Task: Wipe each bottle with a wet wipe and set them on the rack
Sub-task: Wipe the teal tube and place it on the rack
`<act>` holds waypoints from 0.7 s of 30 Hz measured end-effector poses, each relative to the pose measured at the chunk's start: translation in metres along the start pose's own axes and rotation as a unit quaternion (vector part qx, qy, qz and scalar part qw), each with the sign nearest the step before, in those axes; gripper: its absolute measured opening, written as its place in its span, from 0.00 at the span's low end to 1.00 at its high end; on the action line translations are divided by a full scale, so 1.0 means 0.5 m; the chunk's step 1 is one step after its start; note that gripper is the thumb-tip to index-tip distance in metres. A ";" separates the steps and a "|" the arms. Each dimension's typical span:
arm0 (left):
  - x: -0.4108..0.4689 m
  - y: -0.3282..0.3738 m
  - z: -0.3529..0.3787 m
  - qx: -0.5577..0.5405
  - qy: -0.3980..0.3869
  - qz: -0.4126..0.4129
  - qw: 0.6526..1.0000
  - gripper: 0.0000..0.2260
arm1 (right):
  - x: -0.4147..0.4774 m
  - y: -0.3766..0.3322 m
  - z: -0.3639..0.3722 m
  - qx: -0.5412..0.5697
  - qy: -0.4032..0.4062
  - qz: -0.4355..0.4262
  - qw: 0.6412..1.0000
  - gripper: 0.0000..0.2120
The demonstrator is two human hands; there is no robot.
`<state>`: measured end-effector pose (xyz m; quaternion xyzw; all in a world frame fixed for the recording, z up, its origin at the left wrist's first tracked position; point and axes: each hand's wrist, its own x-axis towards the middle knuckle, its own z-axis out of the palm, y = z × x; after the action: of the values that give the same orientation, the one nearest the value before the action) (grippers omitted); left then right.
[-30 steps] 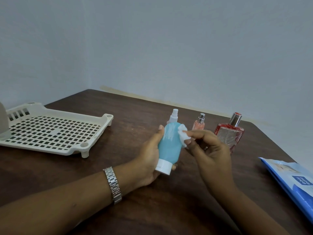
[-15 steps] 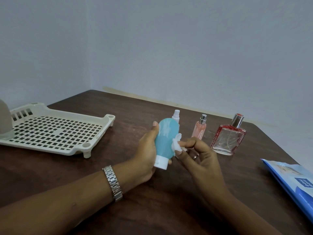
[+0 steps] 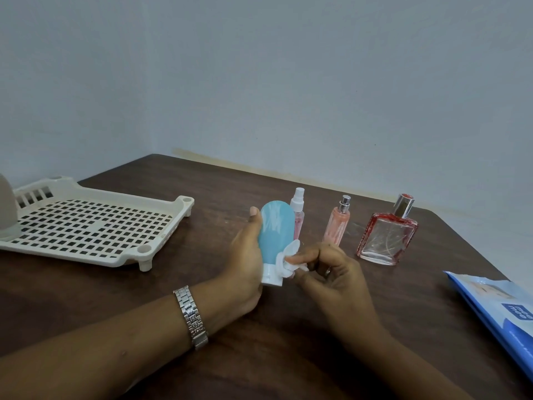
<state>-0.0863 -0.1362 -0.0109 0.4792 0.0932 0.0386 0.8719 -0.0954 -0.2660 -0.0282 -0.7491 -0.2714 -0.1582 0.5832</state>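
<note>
Our left hand (image 3: 245, 264) grips a blue plastic bottle (image 3: 274, 232), white cap down.
Our right hand (image 3: 334, 278) pinches a crumpled white wipe (image 3: 288, 255) against its lower side.

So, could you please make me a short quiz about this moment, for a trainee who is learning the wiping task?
1. True or false: the left hand holds the blue bottle with its white cap pointing down.
2. Where does the wet wipe, pinched by the right hand, touch the blue bottle? A) low on the body, near the cap; B) at the rounded top; C) nowhere.
3. How many bottles stand on the table beyond the hands?
Key: 1 true. 2 A. 3 three: the white-topped spray bottle, the slim pink bottle, the red square bottle.
</note>
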 end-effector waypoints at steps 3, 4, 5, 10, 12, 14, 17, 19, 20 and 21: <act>0.002 -0.006 -0.003 -0.019 -0.041 -0.020 0.999 0.27 | 0.000 0.001 -0.002 -0.028 0.012 -0.030 0.999 0.11; 0.004 -0.009 -0.004 -0.025 -0.056 -0.024 0.998 0.28 | -0.001 0.001 -0.004 -0.063 0.014 -0.057 0.996 0.12; 0.006 -0.011 -0.005 -0.034 -0.068 -0.031 0.997 0.30 | -0.002 0.001 -0.005 -0.107 0.017 -0.094 0.990 0.14; 0.008 -0.017 -0.005 -0.062 -0.093 -0.076 0.991 0.33 | -0.001 0.003 -0.009 -0.216 0.033 -0.233 0.948 0.13; 0.008 -0.019 -0.004 -0.067 -0.084 -0.065 0.992 0.32 | 0.004 0.006 -0.011 -0.226 0.040 -0.218 0.949 0.11; 0.006 -0.023 -0.001 -0.060 -0.075 -0.048 0.994 0.33 | 0.007 0.010 -0.015 -0.217 0.039 -0.202 0.954 0.08; -0.004 -0.026 0.003 -0.001 -0.067 -0.016 0.998 0.32 | 0.008 0.012 -0.017 -0.201 0.032 -0.209 0.957 0.09; -0.012 -0.026 0.005 0.050 -0.076 -0.001 0.996 0.34 | 0.007 0.009 -0.016 -0.201 0.029 -0.221 0.954 0.09; -0.013 -0.027 0.004 0.066 -0.085 -0.001 0.994 0.35 | 0.008 0.007 -0.016 -0.211 0.023 -0.230 0.950 0.09; -0.015 -0.028 0.003 0.074 -0.099 -0.004 0.992 0.36 | 0.007 0.007 -0.015 -0.224 0.016 -0.239 0.945 0.09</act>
<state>-0.0936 -0.1461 -0.0207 0.5438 0.0107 -0.0198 0.8389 -0.0898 -0.2730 -0.0267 -0.7713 -0.3900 -0.3617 0.3496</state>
